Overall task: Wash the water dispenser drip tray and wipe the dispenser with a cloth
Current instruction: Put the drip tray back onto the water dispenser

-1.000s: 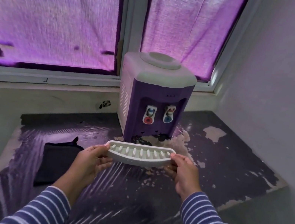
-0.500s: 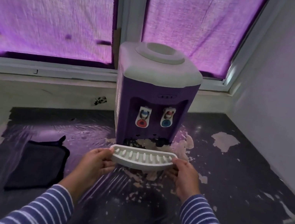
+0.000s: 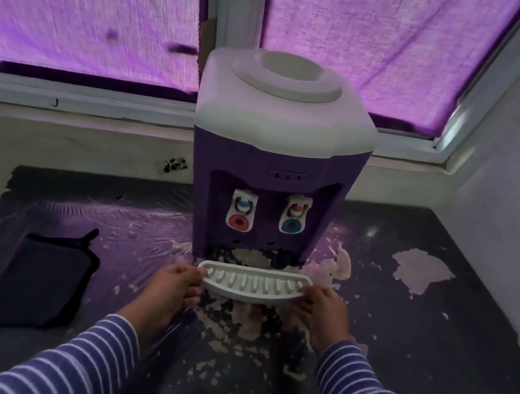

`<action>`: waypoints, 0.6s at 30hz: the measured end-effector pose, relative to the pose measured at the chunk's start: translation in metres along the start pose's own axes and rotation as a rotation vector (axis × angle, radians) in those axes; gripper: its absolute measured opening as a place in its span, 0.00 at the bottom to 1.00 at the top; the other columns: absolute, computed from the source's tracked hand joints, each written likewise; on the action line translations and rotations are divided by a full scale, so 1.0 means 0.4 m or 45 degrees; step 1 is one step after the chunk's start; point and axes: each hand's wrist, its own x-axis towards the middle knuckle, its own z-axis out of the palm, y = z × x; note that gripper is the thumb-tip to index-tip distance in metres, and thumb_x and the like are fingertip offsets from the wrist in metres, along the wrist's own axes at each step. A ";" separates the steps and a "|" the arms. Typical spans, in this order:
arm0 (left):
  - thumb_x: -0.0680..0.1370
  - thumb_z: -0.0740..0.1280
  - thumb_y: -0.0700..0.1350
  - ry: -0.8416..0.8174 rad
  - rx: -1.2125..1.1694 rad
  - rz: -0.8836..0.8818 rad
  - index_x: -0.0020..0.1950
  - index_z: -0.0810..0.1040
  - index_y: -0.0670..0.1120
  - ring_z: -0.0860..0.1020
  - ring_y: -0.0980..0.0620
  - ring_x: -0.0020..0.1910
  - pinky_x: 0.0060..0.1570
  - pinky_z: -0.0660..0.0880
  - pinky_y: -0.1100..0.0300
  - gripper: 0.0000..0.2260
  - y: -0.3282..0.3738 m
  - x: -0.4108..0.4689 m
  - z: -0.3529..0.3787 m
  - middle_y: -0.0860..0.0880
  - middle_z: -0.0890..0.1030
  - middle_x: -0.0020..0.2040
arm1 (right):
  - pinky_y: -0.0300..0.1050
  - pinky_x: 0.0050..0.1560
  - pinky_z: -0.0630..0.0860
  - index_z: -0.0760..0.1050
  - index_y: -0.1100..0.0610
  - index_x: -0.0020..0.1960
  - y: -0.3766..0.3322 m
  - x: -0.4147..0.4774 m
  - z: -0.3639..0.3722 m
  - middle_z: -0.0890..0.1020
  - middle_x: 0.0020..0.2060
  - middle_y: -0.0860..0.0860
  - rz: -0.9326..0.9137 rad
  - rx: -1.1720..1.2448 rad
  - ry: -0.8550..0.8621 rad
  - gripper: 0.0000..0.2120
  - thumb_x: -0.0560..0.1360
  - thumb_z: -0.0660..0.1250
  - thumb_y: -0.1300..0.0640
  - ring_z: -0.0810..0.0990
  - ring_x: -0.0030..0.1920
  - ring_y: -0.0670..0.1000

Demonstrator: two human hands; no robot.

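Both hands hold the drip tray (image 3: pixel 252 285) level at the foot of the purple water dispenser (image 3: pixel 280 152).
Head view: the left hand (image 3: pixel 173 285) and right hand (image 3: pixel 324 310) each pinch one end of the tray, just in front of the recess under the taps; a dark cloth (image 3: pixel 35 276) lies on the worktop (image 3: pixel 436 329) to the left. Keeping the tray level and square, both ends moving together, should avoid jamming.

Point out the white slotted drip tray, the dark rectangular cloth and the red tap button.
white slotted drip tray (image 3: pixel 251 280): head view, slotted top face.
dark rectangular cloth (image 3: pixel 34 283): head view, middle of fabric.
red tap button (image 3: pixel 240 222): head view, round red centre.
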 end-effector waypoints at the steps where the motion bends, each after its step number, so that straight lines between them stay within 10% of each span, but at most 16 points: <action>1: 0.77 0.64 0.37 0.035 0.007 0.001 0.41 0.70 0.42 0.67 0.52 0.27 0.22 0.66 0.63 0.06 -0.007 0.007 0.010 0.45 0.70 0.31 | 0.56 0.47 0.82 0.77 0.63 0.51 -0.004 0.020 -0.004 0.83 0.47 0.63 0.017 -0.032 -0.018 0.07 0.75 0.65 0.63 0.83 0.48 0.63; 9: 0.77 0.63 0.36 0.278 0.046 -0.032 0.41 0.72 0.42 0.73 0.47 0.32 0.24 0.75 0.66 0.05 -0.043 0.062 0.067 0.41 0.75 0.35 | 0.60 0.56 0.79 0.76 0.64 0.52 -0.019 0.141 -0.012 0.82 0.49 0.63 0.117 -0.214 -0.142 0.06 0.77 0.64 0.63 0.82 0.52 0.63; 18: 0.78 0.62 0.34 0.402 0.094 -0.033 0.42 0.72 0.40 0.74 0.47 0.32 0.30 0.75 0.60 0.05 -0.042 0.083 0.075 0.41 0.75 0.35 | 0.50 0.38 0.78 0.76 0.62 0.50 -0.014 0.191 0.019 0.80 0.43 0.61 0.160 -0.421 -0.174 0.05 0.77 0.63 0.63 0.77 0.36 0.56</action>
